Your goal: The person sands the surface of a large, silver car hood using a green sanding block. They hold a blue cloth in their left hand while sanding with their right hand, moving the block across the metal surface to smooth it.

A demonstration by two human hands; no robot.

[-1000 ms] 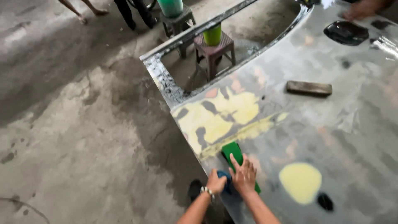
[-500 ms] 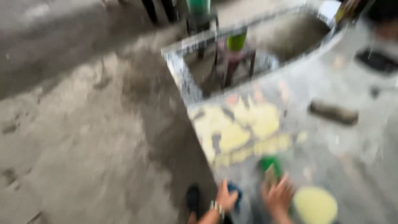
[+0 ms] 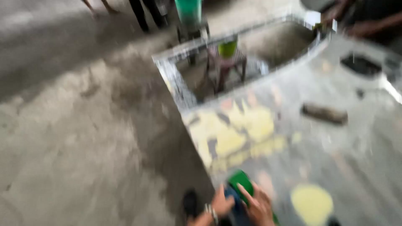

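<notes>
Bottom centre of frame: both hands pressed on green sanding block (image 3: 242,181). Right hand (image 3: 260,206) lies flat over block's near end, fingers spread. Left hand (image 3: 221,204) grips block's left side, fingers curled; bracelet on wrist. Block rests on grey metal panel (image 3: 335,167), near its left edge; long axis runs from lower right to upper left, far end pointing at yellow filler patches (image 3: 234,134). Round yellow patch (image 3: 312,201) just right of hands. Farther, upper right: dark oblong block (image 3: 324,114). Top centre: stool (image 3: 226,67), green bucket (image 3: 188,10). Frame blurred.
</notes>
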